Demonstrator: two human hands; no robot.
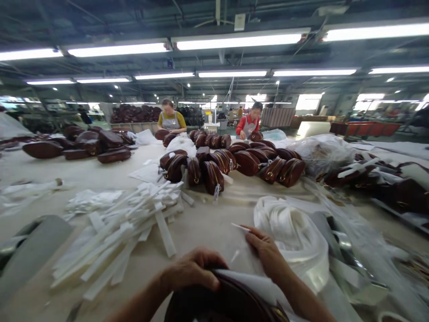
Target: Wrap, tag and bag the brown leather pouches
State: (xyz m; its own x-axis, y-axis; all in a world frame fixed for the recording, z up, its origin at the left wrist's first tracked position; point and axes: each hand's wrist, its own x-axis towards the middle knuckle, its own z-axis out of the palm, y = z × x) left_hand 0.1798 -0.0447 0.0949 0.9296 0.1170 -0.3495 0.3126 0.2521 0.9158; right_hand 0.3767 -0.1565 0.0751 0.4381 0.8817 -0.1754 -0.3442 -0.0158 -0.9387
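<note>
1. The bag (208,304) is clasped by the closed left hand (197,267) at the near edge of the worktop (208,223).
2. A white piece (239,227) is pinched by the right hand (264,248).

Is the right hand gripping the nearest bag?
No, the right hand pinches a thin white piece; the left hand grips the nearest bag.
</note>
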